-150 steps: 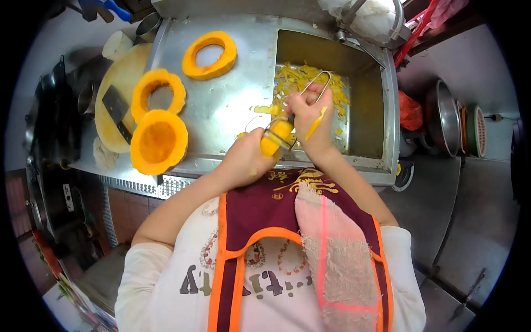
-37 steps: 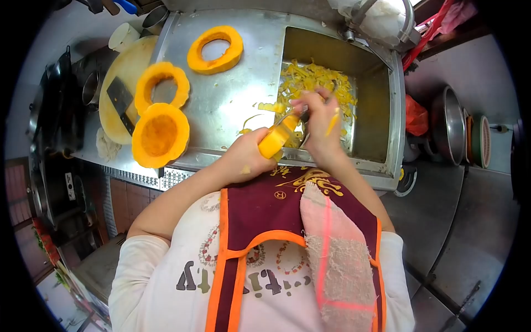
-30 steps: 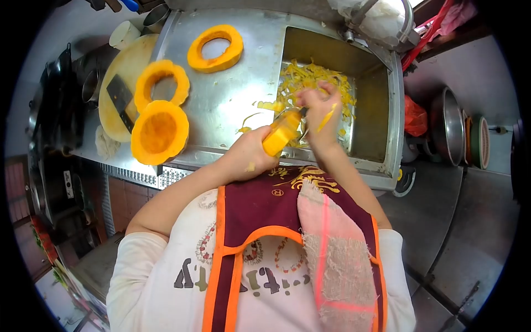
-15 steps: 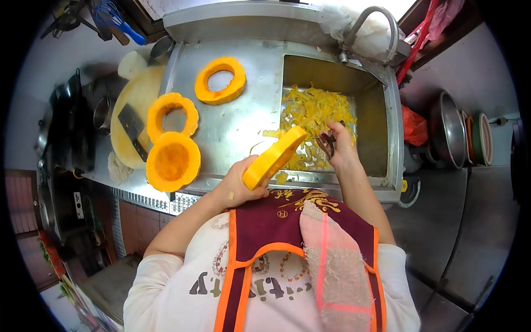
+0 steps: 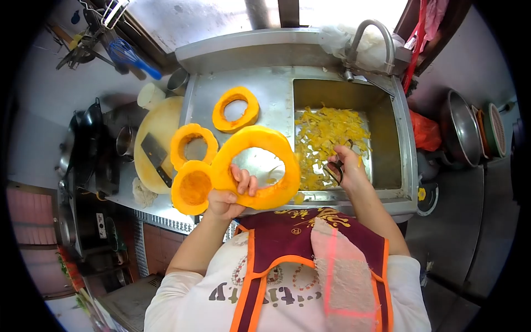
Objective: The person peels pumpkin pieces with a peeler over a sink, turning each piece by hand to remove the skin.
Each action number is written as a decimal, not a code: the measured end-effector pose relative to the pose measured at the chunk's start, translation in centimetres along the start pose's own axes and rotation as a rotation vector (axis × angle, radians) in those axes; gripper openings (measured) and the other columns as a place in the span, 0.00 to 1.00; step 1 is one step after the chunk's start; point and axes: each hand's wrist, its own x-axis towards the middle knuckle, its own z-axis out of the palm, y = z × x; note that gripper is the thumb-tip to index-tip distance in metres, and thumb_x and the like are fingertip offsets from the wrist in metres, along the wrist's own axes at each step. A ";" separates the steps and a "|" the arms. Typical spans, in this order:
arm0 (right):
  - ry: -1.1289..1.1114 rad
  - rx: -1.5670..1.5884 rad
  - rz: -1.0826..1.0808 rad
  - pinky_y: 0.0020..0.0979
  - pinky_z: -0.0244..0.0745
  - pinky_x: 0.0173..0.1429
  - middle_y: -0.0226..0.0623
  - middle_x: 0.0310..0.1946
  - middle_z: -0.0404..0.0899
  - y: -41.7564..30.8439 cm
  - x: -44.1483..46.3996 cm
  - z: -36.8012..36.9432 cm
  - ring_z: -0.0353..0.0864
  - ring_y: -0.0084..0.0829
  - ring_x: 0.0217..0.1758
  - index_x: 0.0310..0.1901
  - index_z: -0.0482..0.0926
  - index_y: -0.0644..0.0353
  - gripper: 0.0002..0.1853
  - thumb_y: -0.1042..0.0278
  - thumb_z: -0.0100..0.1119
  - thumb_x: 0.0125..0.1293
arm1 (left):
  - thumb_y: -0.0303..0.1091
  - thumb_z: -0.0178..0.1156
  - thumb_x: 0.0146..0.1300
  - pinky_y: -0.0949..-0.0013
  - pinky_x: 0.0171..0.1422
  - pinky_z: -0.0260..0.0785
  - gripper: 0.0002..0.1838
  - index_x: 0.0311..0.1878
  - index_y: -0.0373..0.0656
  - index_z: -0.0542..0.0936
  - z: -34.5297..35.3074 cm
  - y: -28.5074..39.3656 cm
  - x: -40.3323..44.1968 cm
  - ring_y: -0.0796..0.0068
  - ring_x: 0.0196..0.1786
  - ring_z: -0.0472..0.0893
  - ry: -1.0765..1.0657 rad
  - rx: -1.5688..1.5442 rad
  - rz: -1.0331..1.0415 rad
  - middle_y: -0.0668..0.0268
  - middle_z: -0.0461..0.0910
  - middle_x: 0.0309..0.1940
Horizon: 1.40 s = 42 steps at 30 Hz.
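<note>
My left hand grips a large pumpkin ring, its fingers curled through the hole and its cut face turned up. In my right hand is a dark-handled peeler, held over the sink and apart from the ring. Yellow peelings are heaped on the sink floor below. To the left, on the metal counter, lie another pumpkin ring, a scalloped ring and a pumpkin end piece. The held ring partly overlaps the end piece in view.
A cleaver rests on a round cutting board at the left, beside a crumpled cloth. A tap arches over the sink's back edge. Metal bowls and a red bag stand at the right.
My left hand has turned the pumpkin ring from edge-on to face-up and shifted it left. My right hand still holds the peeler over the sink. The camera view has tilted upward.
</note>
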 end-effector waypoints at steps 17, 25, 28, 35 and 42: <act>-0.462 0.151 -0.362 0.25 0.69 0.35 0.35 0.27 0.72 -6.2 -7.8 7.8 0.74 0.25 0.27 0.49 0.61 0.65 0.23 0.73 0.59 0.52 | 0.24 0.65 0.35 0.71 0.27 0.67 0.19 0.34 0.40 0.70 1.6 -0.4 1.8 0.73 0.12 0.66 -0.092 -0.209 -0.136 0.65 0.66 0.13; -0.645 -0.207 -0.526 0.23 0.69 0.34 0.38 0.22 0.74 -6.4 -11.0 11.0 0.74 0.24 0.26 0.48 0.60 0.69 0.21 0.75 0.55 0.54 | 0.25 0.60 0.41 0.42 0.46 0.69 0.20 0.41 0.36 0.69 1.2 -0.6 2.0 0.63 0.21 0.72 -0.135 -0.298 -0.288 0.59 0.67 0.15; -0.597 -0.170 -0.622 0.23 0.67 0.31 0.36 0.21 0.73 -5.7 -8.7 11.1 0.72 0.22 0.23 0.47 0.59 0.68 0.21 0.74 0.55 0.53 | 0.24 0.58 0.42 0.38 0.50 0.67 0.22 0.45 0.35 0.69 0.4 -1.0 2.2 0.61 0.25 0.74 -0.207 -0.375 -0.390 0.58 0.68 0.17; -0.035 -0.358 -0.561 0.26 0.68 0.27 0.36 0.22 0.71 -1.0 1.9 4.7 0.70 0.26 0.21 0.43 0.61 0.68 0.20 0.75 0.57 0.50 | 0.22 0.56 0.43 0.38 0.50 0.67 0.24 0.50 0.34 0.69 0.0 -0.8 2.8 0.59 0.30 0.76 -0.334 -0.344 -0.331 0.57 0.69 0.17; -0.128 -0.258 -0.299 0.26 0.69 0.28 0.34 0.23 0.68 -1.4 2.2 0.3 0.69 0.25 0.21 0.36 0.65 0.65 0.12 0.74 0.56 0.52 | 0.23 0.56 0.40 0.47 0.49 0.71 0.23 0.45 0.34 0.71 0.1 4.2 4.2 0.65 0.29 0.76 -0.092 0.094 -0.155 0.60 0.70 0.18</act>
